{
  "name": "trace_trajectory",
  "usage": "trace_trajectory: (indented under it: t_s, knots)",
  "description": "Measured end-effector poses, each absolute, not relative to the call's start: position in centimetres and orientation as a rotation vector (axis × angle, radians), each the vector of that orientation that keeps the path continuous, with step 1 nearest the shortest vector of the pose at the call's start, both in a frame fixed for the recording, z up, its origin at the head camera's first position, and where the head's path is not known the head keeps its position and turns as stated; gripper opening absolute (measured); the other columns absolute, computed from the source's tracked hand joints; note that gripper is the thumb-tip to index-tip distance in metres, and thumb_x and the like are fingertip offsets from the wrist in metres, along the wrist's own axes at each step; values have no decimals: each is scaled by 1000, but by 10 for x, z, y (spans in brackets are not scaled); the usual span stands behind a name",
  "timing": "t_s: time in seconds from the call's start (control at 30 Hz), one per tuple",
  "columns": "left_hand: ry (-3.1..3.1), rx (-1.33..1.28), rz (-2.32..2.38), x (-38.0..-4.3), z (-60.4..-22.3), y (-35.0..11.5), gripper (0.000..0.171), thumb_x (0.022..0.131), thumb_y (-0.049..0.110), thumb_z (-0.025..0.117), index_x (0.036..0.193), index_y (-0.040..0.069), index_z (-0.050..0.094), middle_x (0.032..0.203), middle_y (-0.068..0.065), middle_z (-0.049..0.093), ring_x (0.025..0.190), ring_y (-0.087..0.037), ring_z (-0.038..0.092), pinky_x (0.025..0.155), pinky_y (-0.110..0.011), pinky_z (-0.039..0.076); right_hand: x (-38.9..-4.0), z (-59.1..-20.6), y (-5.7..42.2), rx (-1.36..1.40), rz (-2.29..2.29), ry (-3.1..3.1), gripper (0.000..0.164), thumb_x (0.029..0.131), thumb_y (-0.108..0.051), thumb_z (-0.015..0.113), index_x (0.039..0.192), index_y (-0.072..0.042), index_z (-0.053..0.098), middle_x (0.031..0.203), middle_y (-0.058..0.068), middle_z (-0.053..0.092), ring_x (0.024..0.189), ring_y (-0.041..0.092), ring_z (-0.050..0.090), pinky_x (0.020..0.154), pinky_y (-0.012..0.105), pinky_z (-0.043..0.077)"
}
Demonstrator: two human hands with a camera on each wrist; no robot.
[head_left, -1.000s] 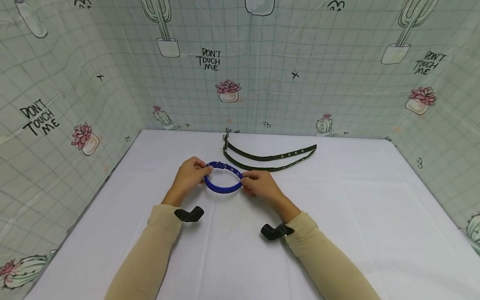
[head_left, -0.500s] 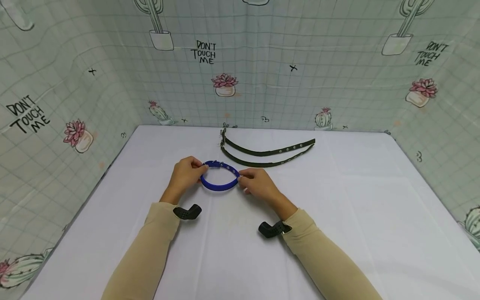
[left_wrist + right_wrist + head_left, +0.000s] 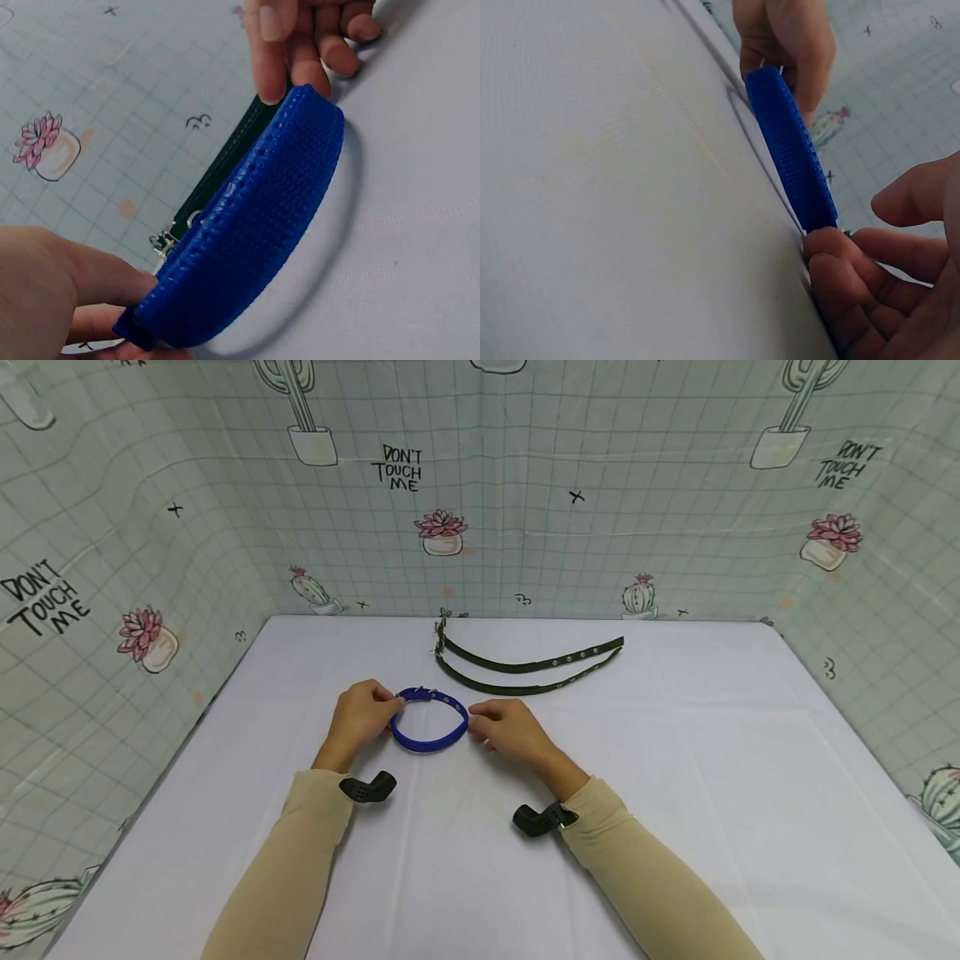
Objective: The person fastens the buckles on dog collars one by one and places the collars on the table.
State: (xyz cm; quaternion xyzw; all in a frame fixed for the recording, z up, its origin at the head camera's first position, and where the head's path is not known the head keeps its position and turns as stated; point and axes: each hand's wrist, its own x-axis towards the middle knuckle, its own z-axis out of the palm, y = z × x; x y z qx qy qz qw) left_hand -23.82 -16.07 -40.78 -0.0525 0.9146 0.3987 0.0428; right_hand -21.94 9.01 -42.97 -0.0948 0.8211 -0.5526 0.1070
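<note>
A blue buckled collar (image 3: 426, 746) with metal eyelets stands on edge as a closed loop in the head view. My left hand (image 3: 360, 717) pinches its left side, near the buckle, between thumb and fingers. At the collar's right end is my right hand (image 3: 513, 731). In the right wrist view, the right thumb (image 3: 911, 199) stands apart from the collar (image 3: 791, 154), while the fingertips of that hand lie at or against its near end. The left wrist view shows the outer face of the collar (image 3: 247, 217) up close.
Behind the collar lie dark green straps (image 3: 517, 667) with eyelets and metal fittings at their left end; whether they are one piece or two, I cannot tell. A white cloth (image 3: 712, 777) covers the table. Grid-patterned cloth (image 3: 540, 552) hangs around its back and sides.
The right thumb and fingers, which pinched the collar's right end, have loosened. The collar has shifted slightly left with the left hand's grip kept. The head view has also moved a little.
</note>
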Motion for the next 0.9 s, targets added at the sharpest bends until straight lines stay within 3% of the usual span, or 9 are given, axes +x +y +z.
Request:
trace_trajectory:
  t_s: [0.23, 0.37, 0.67, 0.9]
  knots:
    - [2879, -254, 988, -237, -406, -166, 33, 96, 39, 62, 107, 9, 69, 99, -7, 68, 83, -23, 61, 70, -37, 45, -224, -429, 101, -378, -1618, 2355, 31, 99, -17, 61, 125, -1, 68, 95, 8, 73, 85, 19, 69, 71, 33, 58]
    - [2942, -272, 946, -237, -408, -162, 33, 98, 42, 57, 106, 12, 69, 98, -6, 68, 85, -24, 61, 71, -40, 44, -230, -426, 117, -326, -1669, 2303, 30, 101, -17, 60, 125, -1, 67, 102, 12, 73, 90, 23, 70, 72, 35, 58]
    - [3226, 42, 831, -228, -403, -137, 23, 96, 31, 63, 99, 11, 74, 91, -5, 67, 83, -24, 61, 69, -41, 49, -243, -424, 152, -157, -1767, 2329, 33, 102, -19, 57, 127, 2, 65, 110, 17, 71, 96, 27, 70, 75, 36, 58]
    - [3218, 264, 853, -225, -405, -120, 21, 96, 29, 64, 99, 11, 75, 92, -4, 68, 86, -23, 62, 73, -41, 50, -250, -428, 175, -29, -1758, 2469, 34, 101, -16, 55, 128, 4, 62, 107, 20, 69, 86, 22, 67, 68, 31, 58]
